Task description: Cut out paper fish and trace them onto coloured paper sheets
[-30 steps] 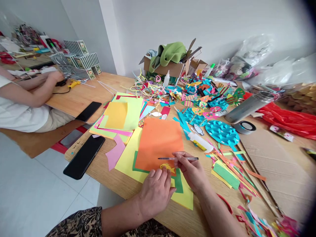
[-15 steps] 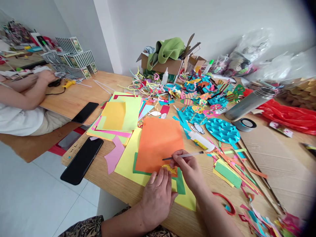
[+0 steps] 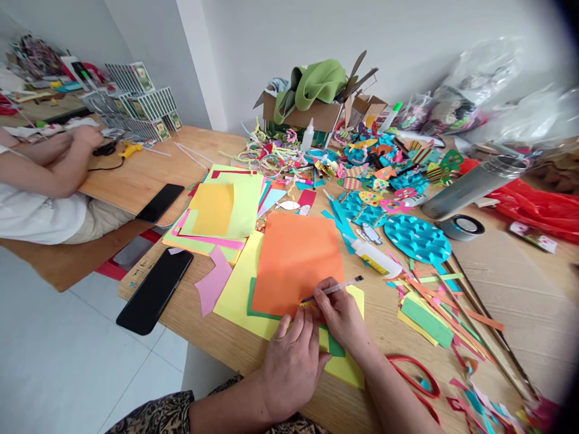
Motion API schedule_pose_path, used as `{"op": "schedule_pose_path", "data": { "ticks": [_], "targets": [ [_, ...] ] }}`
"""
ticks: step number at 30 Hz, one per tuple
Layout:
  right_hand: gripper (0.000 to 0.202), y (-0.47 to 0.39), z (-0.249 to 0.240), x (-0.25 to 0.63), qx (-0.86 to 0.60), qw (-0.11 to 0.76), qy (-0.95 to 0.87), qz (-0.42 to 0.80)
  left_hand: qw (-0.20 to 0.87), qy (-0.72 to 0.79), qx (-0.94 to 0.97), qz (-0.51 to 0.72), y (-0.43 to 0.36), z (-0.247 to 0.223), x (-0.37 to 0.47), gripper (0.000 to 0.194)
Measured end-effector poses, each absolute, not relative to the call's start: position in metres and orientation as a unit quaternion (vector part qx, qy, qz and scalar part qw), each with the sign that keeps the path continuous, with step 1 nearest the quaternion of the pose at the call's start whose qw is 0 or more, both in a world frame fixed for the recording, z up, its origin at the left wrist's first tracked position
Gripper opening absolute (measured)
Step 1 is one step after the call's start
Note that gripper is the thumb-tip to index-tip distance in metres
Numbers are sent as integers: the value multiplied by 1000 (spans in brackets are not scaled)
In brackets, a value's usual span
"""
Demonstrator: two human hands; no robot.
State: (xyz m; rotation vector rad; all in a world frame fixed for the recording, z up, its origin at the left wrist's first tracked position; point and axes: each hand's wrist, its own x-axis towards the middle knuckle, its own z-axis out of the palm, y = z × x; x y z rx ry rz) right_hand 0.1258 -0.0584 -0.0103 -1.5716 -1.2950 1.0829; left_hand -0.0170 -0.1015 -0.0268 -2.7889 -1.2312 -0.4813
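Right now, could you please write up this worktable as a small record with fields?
Left hand: fingers at a yellow paper fish
Right hand: holding a pen, tip beside the fish
Under the fish: orange sheet
Further right: glue bottle, metal flask
Further left: pink scrap
Background: cardboard box

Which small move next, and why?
Perhaps draw the slim translucent plastic pen along the small yellow paper fish: the right hand holds its tip near the upper edge, while the left hand steadies the fish on the orange paper rectangle.
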Motion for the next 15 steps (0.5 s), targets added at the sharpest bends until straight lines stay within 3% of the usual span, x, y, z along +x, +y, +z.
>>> {"op": "schedule_pose_path", "data": {
  "ticks": [15],
  "targets": [
    [25, -58, -12, 125, -613, 388, -555, 406, 11, -394, -911, -122, -100, -26, -17, 52]
  ]
}}
